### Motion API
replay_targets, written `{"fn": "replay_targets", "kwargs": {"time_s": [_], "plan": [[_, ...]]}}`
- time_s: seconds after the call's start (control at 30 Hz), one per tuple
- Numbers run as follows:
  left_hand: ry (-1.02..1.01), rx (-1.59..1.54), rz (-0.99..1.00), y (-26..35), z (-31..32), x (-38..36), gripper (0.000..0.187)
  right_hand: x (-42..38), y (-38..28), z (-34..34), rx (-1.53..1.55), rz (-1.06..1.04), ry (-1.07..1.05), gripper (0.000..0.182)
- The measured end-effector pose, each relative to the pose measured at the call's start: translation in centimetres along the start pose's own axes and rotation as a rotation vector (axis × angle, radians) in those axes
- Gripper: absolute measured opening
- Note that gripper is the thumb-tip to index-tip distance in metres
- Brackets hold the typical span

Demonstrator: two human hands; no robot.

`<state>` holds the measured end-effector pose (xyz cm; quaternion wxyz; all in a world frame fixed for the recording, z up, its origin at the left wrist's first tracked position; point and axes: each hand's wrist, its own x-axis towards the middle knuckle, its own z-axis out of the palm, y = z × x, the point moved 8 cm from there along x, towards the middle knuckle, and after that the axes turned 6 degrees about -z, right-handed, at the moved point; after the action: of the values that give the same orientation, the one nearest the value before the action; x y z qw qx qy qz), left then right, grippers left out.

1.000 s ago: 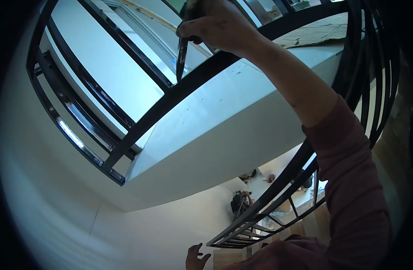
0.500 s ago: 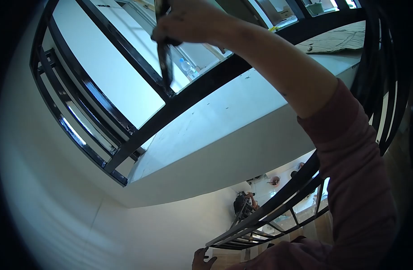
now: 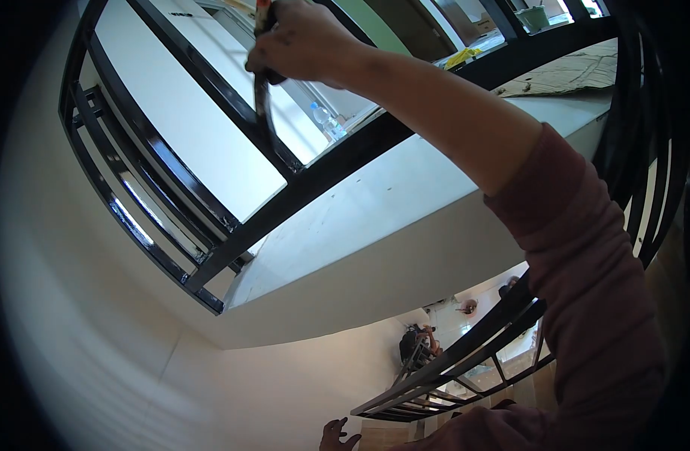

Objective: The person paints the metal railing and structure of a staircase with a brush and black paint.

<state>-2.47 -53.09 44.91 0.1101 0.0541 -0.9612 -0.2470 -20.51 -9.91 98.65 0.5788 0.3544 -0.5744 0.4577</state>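
My right hand (image 3: 304, 45) is closed around a paintbrush (image 3: 262, 105) at the top of the view. The brush is dark and its lower end lies against an upright black bar (image 3: 210, 83) of the metal railing, just above the bottom rail (image 3: 337, 161). Wet-looking black gloss shows on several bars. At the bottom edge is my left hand (image 3: 337, 436), dark-smudged, with thumb and fingers apart and nothing visible in it.
A white ledge (image 3: 352, 218) runs beneath the railing, with cardboard (image 3: 563, 71) on it. Behind the bars stand a plastic bottle (image 3: 328, 122) and a green container (image 3: 531, 19). Far below are a lower railing (image 3: 435, 376) and a person (image 3: 416, 346).
The view has shifted slightly, so the railing sits a little further right and lower. My right hand has moved slightly left and down with the paintbrush, which still meets the upright bar.
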Motion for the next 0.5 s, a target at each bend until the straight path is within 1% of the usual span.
{"fn": "replay_targets", "kwargs": {"time_s": [0.07, 0.1, 0.17, 0.2, 0.23, 0.33, 0.37, 0.43, 0.5], "plan": [[0.008, 0.014, -0.003, 0.1, -0.3, 0.0, 0.057, 1.3, -0.4, -0.3, 0.150, 0.059, 0.032, 0.027], [0.006, -0.003, -0.025, 0.1, -0.3, -0.1, 0.057, 2.2, -0.4, -0.3, 0.178, 0.061, 0.123, 0.025], [0.000, -0.040, -0.070, 0.0, -0.2, -0.3, 0.057, 2.9, -2.2, -1.3, 0.125, -0.125, 0.297, 0.026], [0.001, -0.039, -0.056, 0.2, -0.2, -0.4, 0.057, 2.6, -3.3, -2.1, 0.096, -0.217, 0.381, 0.026], [0.001, -0.039, -0.044, 0.3, -0.1, -0.5, 0.057, 2.2, -3.1, -2.6, 0.143, -0.221, 0.326, 0.028], [0.015, -0.051, -0.003, 0.1, 0.3, -1.2, 0.057, 1.1, -3.6, -2.2, -0.140, -0.249, 0.158, 0.030], [0.021, -0.057, 0.013, 0.1, 0.4, -1.3, 0.057, 0.7, -3.1, -1.6, -0.168, -0.173, 0.044, 0.033], [0.006, -0.032, 0.018, 0.0, 0.3, -1.4, 0.057, -0.1, -1.8, -0.2, -0.135, -0.177, 0.053, 0.033], [-0.009, -0.034, -0.008, 0.4, -0.1, -1.3, 0.057, -0.3, -1.8, -0.7, -0.071, -0.149, 0.080, 0.032]]}}
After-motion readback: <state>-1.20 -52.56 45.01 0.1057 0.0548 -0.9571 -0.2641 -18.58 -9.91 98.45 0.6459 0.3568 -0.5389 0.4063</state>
